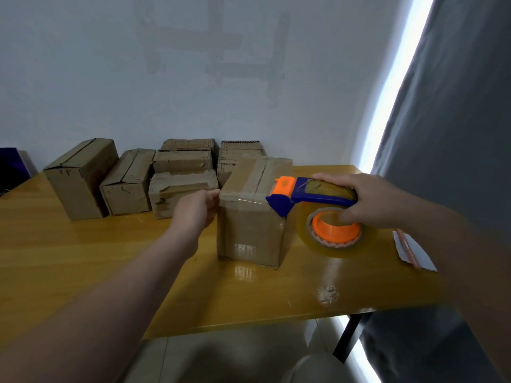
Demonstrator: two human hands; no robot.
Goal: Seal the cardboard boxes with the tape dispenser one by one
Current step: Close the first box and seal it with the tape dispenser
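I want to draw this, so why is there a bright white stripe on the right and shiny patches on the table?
Head view: the stripe is bright light showing beside the grey curtain; the glossy table reflects it as glare patches near the front box; the left forearm nearest the camera looks blurred.

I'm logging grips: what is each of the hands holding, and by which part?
The right hand grips the tape dispenser by its blue handle. The left hand holds nothing, only touching the left side of the box.
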